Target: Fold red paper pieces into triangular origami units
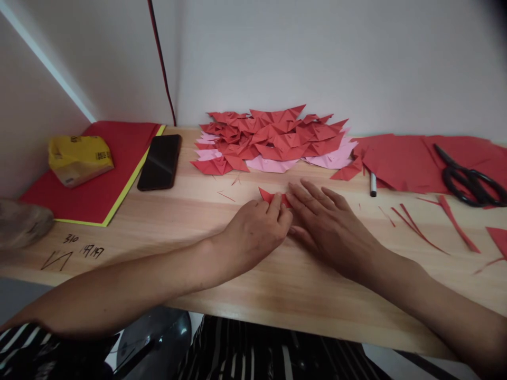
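Observation:
A small piece of folded red paper (266, 195) lies on the wooden table, mostly covered by my hands. My left hand (259, 224) has its fingers curled and pressed together on the paper. From the other side, my right hand (327, 224) rests flat with fingers stretched out, its fingertips touching the paper's right end. Just beyond the hands is a heap of folded red paper pieces (277, 132), with pink ones (273, 164) showing at its lower edge.
Black scissors (469, 182) lie on red paper sheets (407, 161) at right, beside a marker (373, 184) and paper strips (457, 224). At left are a phone (159, 162), a yellow packet (81, 158) on red sheets (130, 142), and a blurred object (24, 224).

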The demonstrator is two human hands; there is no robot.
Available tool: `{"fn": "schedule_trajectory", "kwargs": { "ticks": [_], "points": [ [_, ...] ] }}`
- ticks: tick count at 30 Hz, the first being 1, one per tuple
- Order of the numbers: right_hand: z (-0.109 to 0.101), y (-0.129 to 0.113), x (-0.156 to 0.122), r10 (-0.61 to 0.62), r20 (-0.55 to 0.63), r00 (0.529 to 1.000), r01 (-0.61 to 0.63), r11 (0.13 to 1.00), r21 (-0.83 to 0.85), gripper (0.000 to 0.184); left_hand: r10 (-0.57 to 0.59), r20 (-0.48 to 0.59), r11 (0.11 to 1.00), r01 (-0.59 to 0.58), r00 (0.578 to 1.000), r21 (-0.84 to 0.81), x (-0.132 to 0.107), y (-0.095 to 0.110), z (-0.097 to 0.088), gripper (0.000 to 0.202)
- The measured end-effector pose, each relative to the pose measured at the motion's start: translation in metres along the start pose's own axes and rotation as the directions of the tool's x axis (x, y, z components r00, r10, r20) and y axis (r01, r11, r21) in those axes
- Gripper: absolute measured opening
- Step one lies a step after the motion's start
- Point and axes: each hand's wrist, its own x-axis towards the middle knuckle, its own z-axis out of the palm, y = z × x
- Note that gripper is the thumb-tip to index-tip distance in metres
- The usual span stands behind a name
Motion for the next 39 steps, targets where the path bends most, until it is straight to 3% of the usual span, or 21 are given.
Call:
{"fn": "schedule_trajectory", "kwargs": {
  "ticks": [8, 20, 39],
  "points": [
    [-0.004, 0.009, -0.007, -0.012, -0.034, 0.999, 0.01, 0.999, -0.048, 0.052, 0.005, -0.005, 1.0, -0.005, 1.0, 0.014, -0.002, -0.002, 0.0, 0.028],
    [0.001, -0.004, -0.003, -0.051, -0.006, 0.999, 0.051, 0.998, -0.034, 0.056, 0.003, -0.007, 1.0, -0.003, 1.0, 0.004, 0.0, 0.0, 0.002, 0.032],
    [-0.002, 0.003, -0.006, -0.036, -0.047, 0.998, 0.033, 0.998, -0.056, 0.055, 0.005, -0.024, 1.0, -0.005, 1.0, 0.017, 0.0, -0.002, 0.001, 0.028]
  ]
}}
